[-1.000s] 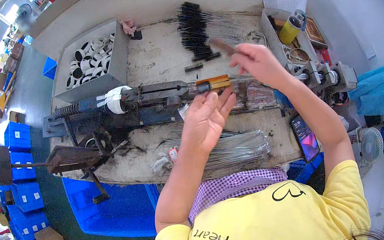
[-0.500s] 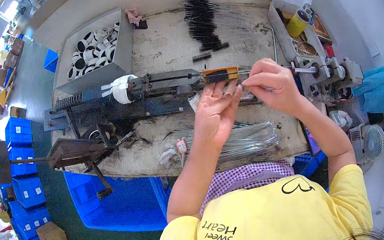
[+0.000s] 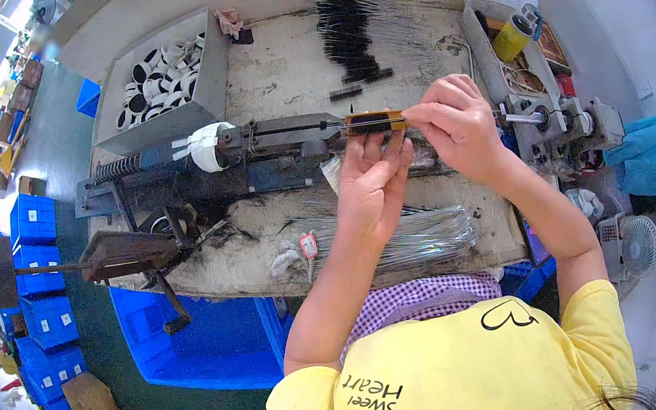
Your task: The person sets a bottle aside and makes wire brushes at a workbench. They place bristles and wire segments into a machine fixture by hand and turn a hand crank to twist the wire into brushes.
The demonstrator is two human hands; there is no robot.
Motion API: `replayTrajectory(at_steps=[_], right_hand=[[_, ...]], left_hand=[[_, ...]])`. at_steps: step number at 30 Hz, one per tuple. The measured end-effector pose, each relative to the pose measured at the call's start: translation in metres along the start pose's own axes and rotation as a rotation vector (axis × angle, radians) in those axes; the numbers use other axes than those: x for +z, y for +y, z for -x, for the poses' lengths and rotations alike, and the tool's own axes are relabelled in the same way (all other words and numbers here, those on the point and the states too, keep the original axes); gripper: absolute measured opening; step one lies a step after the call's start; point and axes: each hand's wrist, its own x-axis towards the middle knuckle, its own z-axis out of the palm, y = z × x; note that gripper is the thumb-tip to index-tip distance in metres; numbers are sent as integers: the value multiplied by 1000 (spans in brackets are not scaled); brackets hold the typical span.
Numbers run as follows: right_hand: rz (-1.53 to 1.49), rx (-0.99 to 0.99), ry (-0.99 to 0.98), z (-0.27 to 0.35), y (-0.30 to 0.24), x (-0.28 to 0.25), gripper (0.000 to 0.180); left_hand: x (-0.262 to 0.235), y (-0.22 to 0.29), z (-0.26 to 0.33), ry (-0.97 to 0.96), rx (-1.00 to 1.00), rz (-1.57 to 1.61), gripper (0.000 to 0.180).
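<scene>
My left hand [image 3: 373, 182] cups a small orange trough [image 3: 397, 115] from below, its fingers bent against the near side. Black bristles [image 3: 370, 126] lie along the inside of the trough, with a thin metal wire [image 3: 383, 120] running lengthwise over them. Just at the trough's right end, my right hand [image 3: 459, 123] pinches the wire between thumb and fingers; the exact grip is partly hidden. The trough lies in line with a dark metal bench machine [image 3: 285, 137] on its left and a steel spindle [image 3: 524, 119] on its right.
Finished black wire brushes [image 3: 342, 27] lie in a pile at the back. A grey box of white rings [image 3: 203, 88] stands back left. Near me lies a bundle of metal wires [image 3: 425, 237]. A crank handle [image 3: 176, 320] juts out at front left, above a blue bin [image 3: 207, 360].
My right hand has moved slightly up and left, to the trough's right end. Its fingers have drawn together on the wire. My left hand stays beneath the trough.
</scene>
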Motion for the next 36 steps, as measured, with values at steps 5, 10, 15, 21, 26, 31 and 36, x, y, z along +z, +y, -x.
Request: replayTrajectory(at_steps=[5, 10, 15, 21, 26, 31, 36], right_hand=[[99, -36, -76, -1, 0, -4, 15], [173, -50, -130, -1, -5, -10, 14], [204, -58, -173, -4, -9, -6, 11], [222, -51, -202, -5, -10, -11, 11], [125, -88, -60, -2, -8, -14, 15], [-47, -110, -113, -3, -21, -15, 13], [171, -16, -99, 1, -15, -4, 14]], left_hand=[[-5, -2, -1, 11, -3, 13, 51], [-3, 0, 1, 21, 14, -49, 50], [-3, 0, 0, 39, 1, -55, 49], [-1, 1, 1, 28, 29, -65, 42], [-2, 2, 2, 45, 17, -28, 45], [-6, 2, -1, -75, 23, -25, 57], [4, 3, 1, 0, 21, -56, 55]])
